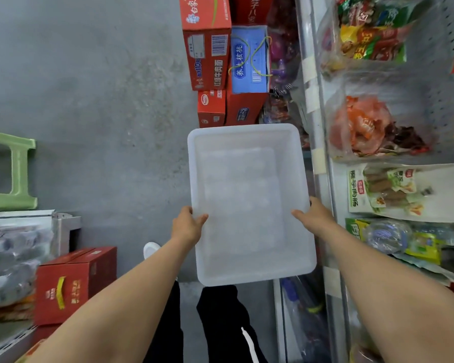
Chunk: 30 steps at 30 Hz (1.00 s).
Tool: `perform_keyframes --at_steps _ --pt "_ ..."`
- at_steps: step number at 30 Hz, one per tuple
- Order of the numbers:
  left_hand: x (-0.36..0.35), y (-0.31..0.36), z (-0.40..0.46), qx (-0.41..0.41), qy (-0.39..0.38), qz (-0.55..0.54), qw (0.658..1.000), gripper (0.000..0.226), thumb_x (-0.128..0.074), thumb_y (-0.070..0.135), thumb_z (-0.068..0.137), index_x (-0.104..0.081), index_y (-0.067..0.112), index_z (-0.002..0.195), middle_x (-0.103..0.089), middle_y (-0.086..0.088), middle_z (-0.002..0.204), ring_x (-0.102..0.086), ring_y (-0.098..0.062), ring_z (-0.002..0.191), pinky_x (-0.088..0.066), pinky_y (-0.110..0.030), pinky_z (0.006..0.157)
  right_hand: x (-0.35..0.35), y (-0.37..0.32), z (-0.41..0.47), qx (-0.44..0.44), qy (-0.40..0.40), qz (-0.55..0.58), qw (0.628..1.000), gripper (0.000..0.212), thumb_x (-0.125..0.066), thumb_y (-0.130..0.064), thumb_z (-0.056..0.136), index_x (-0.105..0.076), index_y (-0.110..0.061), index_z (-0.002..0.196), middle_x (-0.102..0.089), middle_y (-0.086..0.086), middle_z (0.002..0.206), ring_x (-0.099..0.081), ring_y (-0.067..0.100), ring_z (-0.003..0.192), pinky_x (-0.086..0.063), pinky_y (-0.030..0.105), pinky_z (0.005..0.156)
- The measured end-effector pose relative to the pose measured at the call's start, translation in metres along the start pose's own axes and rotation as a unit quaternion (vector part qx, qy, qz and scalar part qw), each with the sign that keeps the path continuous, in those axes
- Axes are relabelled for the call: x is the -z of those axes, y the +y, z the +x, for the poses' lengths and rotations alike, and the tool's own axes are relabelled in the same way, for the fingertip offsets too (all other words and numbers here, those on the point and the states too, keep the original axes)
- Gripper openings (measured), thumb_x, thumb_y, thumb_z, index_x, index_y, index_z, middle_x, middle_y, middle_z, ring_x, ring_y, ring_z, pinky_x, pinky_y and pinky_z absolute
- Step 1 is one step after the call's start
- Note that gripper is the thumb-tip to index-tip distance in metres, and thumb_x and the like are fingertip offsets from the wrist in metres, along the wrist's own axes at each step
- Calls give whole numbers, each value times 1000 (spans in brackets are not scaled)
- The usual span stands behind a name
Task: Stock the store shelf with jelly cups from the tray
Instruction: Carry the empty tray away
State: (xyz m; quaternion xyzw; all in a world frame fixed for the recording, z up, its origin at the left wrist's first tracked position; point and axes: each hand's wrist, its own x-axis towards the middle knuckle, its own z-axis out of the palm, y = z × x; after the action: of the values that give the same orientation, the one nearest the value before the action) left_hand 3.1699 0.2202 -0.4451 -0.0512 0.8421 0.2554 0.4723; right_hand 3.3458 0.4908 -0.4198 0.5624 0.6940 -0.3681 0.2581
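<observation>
A person holds a white plastic tray (249,200) out in front of them with both hands, above a grey concrete floor (89,100). The left hand (188,226) grips the tray's left rim, thumb curled over the edge onto the inside. The right hand (313,216) grips the right rim the same way, thumb on the inside wall. The two hands are well apart, with the tray's width between them. The tray looks translucent, and no jelly cups can be made out inside it.

Just to the right of the tray stands the store shelf (323,158), its white front edge running alongside the tray. On the shelf lie bagged snacks: a clear bag with orange packets (364,127) beyond the right hand, green-and-white sausage packs (385,189) level with that hand, and a clear bag of mixed colourful sweets (370,30) farther up.

Beyond the tray's far end, red cartons (207,43) are stacked on the floor with a blue box (249,61) against them. To the left of the tray, well apart, sits a green plastic stool (16,169), and nearer the person another red carton (74,284) with a yellow handle. Below the tray are black trousers (226,323) and a white shoe (150,250).
</observation>
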Motion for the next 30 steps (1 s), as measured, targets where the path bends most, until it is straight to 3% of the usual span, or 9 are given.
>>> perform_keyframes --at_steps 4,8,11,14,18,21,25,30 --pt "14 -6 -6 -12 39 21 999 39 -61 38 95 -49 7 115 -60 -8 103 -53 -25 88 -39 -32 72 -6 -4 -8 26 29 -34 999 53 -66 -34 93 -45 -13 137 -62 10 127 -60 31 110 -49 35 86" --pt "34 -9 -15 -29 76 20 996 30 -61 38 94 -47 12 102 -58 -4 94 -53 -26 84 -39 -34 68 -9 -13 -21 47 59 -79 994 47 -67 -35 93 -47 -16 131 -64 8 118 -62 28 96 -51 36 77" --pt "52 -14 -25 -32 89 -1 996 28 -61 36 95 -48 13 99 -58 -5 91 -55 -27 84 -41 -35 68 -12 -23 -34 57 64 -83 993 40 -66 -32 94 -49 -19 128 -64 7 116 -58 24 89 -44 32 69" --pt "67 -17 -36 -34 99 -15 994 24 -59 32 97 -46 12 98 -55 -4 89 -50 -20 73 -34 -32 59 -16 -34 -45 53 62 -71 994 37 -67 -31 93 -50 -21 125 -65 6 113 -59 24 87 -43 31 67" --pt "104 -28 -49 -40 116 -20 992 25 -59 32 97 -46 10 98 -54 -6 89 -48 -19 71 -31 -30 54 -22 -65 -70 69 58 -69 994 33 -69 -31 91 -50 -23 117 -66 7 105 -62 27 88 -50 33 71" --pt "139 -36 -51 -45 136 -25 989 27 -62 32 95 -47 9 95 -55 -8 87 -51 -27 78 -34 -34 63 -28 -95 -87 92 57 -69 992 32 -70 -33 90 -49 -24 113 -68 5 102 -64 27 88 -54 36 75" --pt "194 -40 -51 -55 164 -23 985 29 -65 35 93 -49 10 92 -57 -8 84 -54 -30 81 -36 -34 67 -34 -145 -112 128 56 -62 988 30 -68 -31 91 -48 -23 113 -61 2 101 -57 23 86 -46 33 70" --pt "266 -33 -46 -78 190 -41 978 32 -65 37 91 -50 9 93 -61 -11 86 -56 -31 82 -39 -35 67 -39 -214 -135 147 80 -57 984 36 -71 -35 88 -50 -24 115 -66 6 107 -63 28 93 -51 36 77"
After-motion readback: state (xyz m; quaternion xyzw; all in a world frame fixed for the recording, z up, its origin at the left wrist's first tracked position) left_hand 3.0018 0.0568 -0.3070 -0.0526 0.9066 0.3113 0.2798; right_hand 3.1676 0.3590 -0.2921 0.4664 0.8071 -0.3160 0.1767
